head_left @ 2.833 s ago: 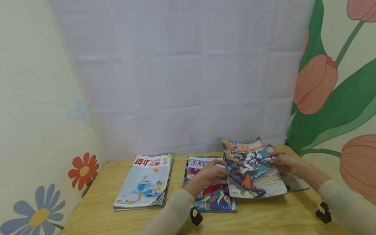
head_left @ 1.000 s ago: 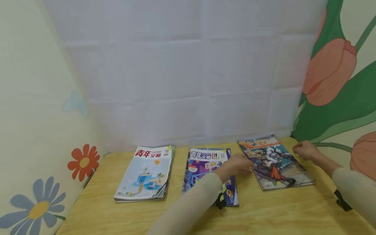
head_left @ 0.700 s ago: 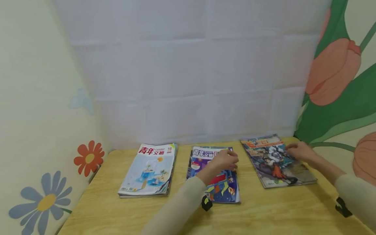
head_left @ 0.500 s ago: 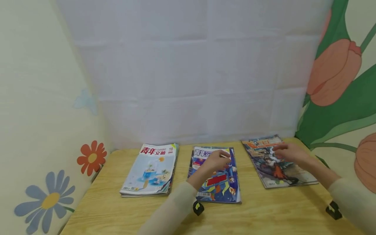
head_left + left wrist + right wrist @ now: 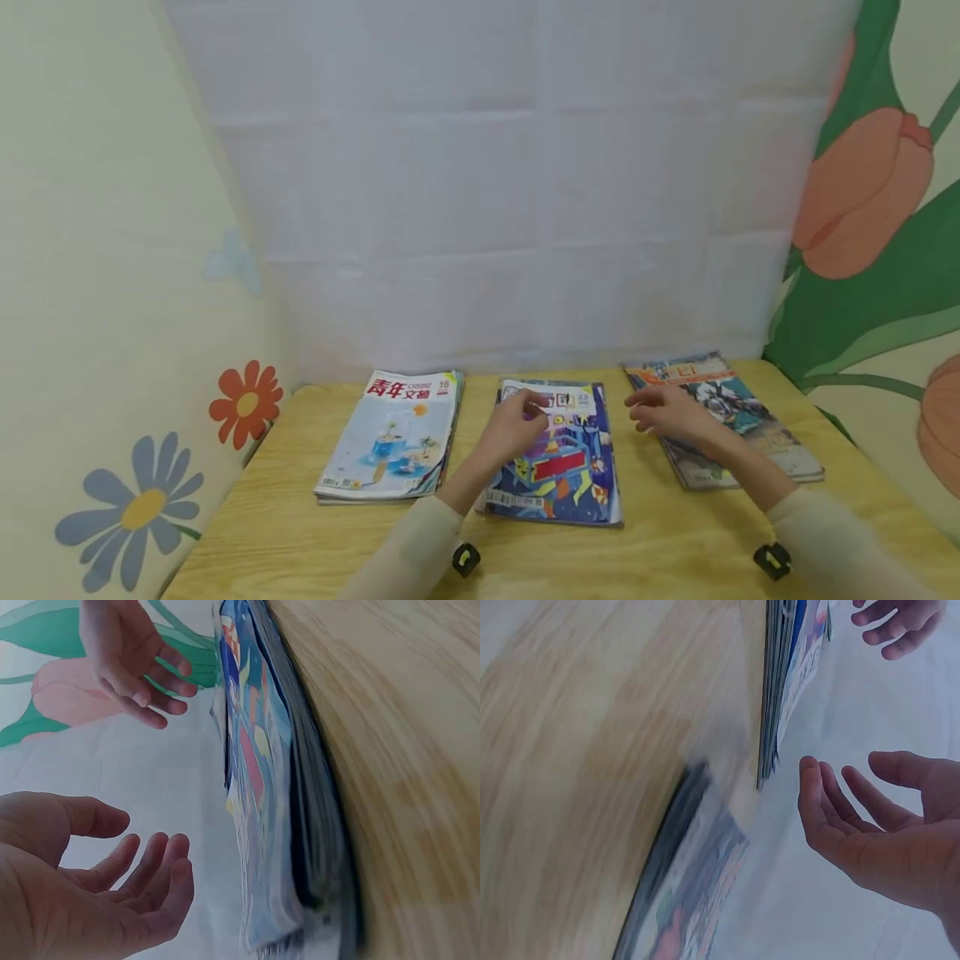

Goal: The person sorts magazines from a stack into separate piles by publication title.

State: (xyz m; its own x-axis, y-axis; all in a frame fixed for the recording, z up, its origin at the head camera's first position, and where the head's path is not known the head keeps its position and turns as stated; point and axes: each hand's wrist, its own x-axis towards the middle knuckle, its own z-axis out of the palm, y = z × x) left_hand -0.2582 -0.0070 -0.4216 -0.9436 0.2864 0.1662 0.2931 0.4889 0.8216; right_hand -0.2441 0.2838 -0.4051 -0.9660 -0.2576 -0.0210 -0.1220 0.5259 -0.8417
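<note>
Three stacks of magazines lie on the wooden table. My left hand (image 5: 516,427) hovers over the left side of the middle magazine stack (image 5: 558,475), which has a purple and blue cover. Its fingers are loosely bent and hold nothing, as the left wrist view shows. Between the middle and right stacks is my right hand (image 5: 675,419), raised above the right magazine stack (image 5: 720,400) with its comic-style cover. In the right wrist view its fingers are relaxed, with nothing in them. The left magazine stack (image 5: 393,442), with a pale blue cover, lies apart from both hands.
A white cloth (image 5: 480,192) hangs behind the wooden table (image 5: 262,517). Walls painted with flowers stand at the left and right. Each wrist carries a small black device, such as the left one (image 5: 466,559).
Earlier both hands held the comic-cover magazine, which was then laid on the right stack. Since then both hands have let go; the right hand has moved left, toward the middle stack.
</note>
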